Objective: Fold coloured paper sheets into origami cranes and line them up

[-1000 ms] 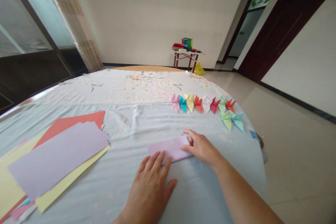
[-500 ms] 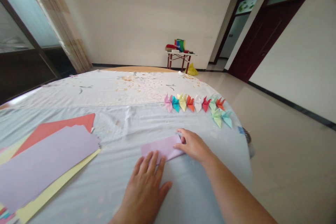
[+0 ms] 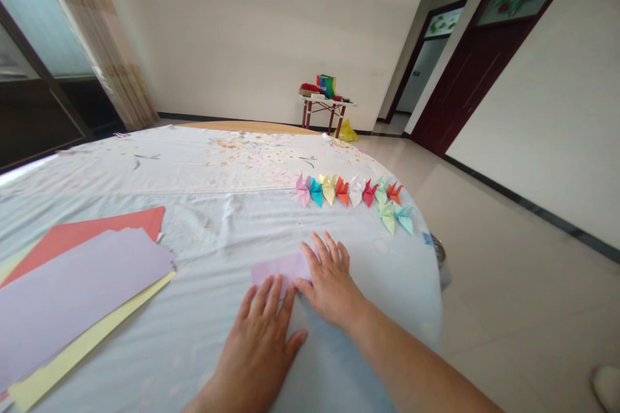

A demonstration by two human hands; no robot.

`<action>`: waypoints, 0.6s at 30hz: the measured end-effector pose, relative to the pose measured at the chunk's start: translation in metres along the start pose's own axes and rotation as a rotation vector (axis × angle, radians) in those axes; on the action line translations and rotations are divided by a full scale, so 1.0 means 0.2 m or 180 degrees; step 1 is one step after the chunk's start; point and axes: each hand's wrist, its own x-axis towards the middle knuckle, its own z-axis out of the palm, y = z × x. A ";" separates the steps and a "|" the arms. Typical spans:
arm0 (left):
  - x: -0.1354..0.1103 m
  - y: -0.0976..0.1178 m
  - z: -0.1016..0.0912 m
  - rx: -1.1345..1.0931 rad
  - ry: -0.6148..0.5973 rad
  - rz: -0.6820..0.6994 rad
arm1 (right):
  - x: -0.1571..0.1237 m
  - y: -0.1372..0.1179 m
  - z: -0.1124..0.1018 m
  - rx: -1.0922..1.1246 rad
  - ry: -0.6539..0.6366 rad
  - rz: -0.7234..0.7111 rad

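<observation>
A small folded lilac paper (image 3: 279, 267) lies on the pale blue tablecloth (image 3: 227, 219) in front of me. My left hand (image 3: 256, 345) rests flat with its fingertips on the paper's near edge. My right hand (image 3: 329, 281) lies flat over the paper's right part, fingers spread and pressing down. Both hands are open and hold nothing. Most of the paper's right half is hidden under my right hand.
A row of several coloured paper cranes (image 3: 349, 192) stands beyond the hands, with two more (image 3: 396, 217) to its right near the table's edge. Large lilac (image 3: 77, 290), red (image 3: 92, 229) and yellow (image 3: 82, 352) sheets lie stacked at the left. A small table (image 3: 325, 103) stands by the far wall.
My right hand has slid left from the paper's right end onto the paper and now lies flat on it. The view has shifted a little to the right.
</observation>
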 end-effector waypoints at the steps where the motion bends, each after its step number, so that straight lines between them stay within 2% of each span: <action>1: 0.00 0.00 0.00 0.0011 -0.0001 0.0001 | -0.01 0.01 0.01 -0.0033 -0.0036 0.0031; 8: 0.00 0.01 -0.01 0.0033 -0.0109 -0.0028 | 0.00 0.09 0.02 -0.0164 -0.0227 0.0273; 12: 0.00 0.01 -0.02 -0.0027 -0.0137 -0.0044 | -0.02 0.18 0.01 -0.0231 -0.0393 0.0488; 15: 0.00 0.01 -0.01 -0.0109 -0.0174 -0.0108 | -0.04 0.29 -0.02 -0.0294 -0.0555 0.0723; 18: 0.00 0.01 -0.01 -0.0210 -0.0187 -0.0161 | -0.02 0.34 -0.08 -0.0337 -0.0472 0.0737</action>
